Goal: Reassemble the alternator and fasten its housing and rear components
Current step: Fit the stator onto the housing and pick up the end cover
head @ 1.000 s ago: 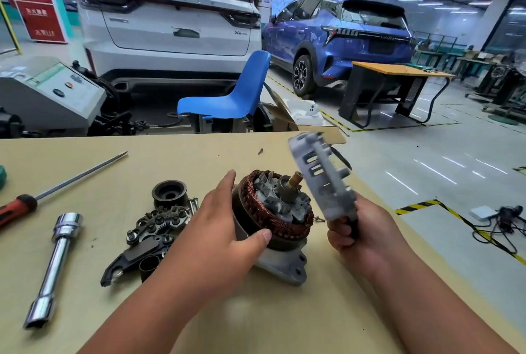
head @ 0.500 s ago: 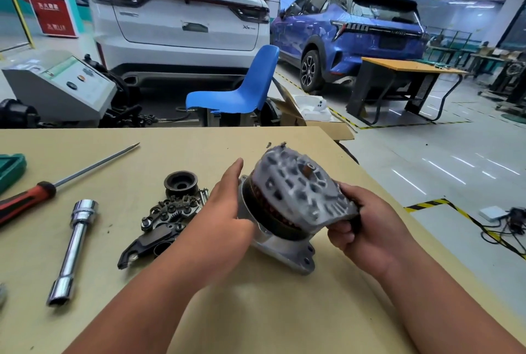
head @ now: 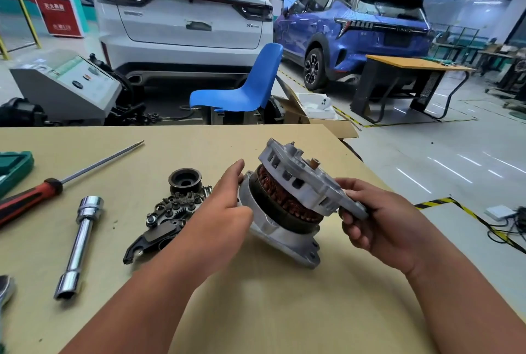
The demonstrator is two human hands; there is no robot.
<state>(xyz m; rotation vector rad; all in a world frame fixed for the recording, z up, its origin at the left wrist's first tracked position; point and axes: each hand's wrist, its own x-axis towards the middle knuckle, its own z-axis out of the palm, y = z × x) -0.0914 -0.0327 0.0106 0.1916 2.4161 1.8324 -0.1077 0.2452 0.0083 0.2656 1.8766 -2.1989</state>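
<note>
The alternator body (head: 280, 228), with copper stator windings and a silver front housing, stands tilted on the tan table (head: 256, 311). A silver rear housing cover (head: 307, 180) sits over its top, tipped up at the left, with the shaft end poking through. My right hand (head: 378, 220) pinches the cover's right lug. My left hand (head: 222, 211) grips the body's left side. Left of it lie a black pulley (head: 185, 178), a black rectifier plate (head: 173, 208) and a black rear cover piece (head: 150, 239).
A chrome socket wrench (head: 79, 245) and a red-handled screwdriver (head: 42, 191) lie at the left, with a green case (head: 11, 168) at the left edge. The table's right edge runs diagonally beside my right arm. A blue chair (head: 244, 89) stands behind the table.
My right hand brought the rear cover from upright in the air down over the stator and shaft. It now sits lower and flatter on the body; my left hand kept hold.
</note>
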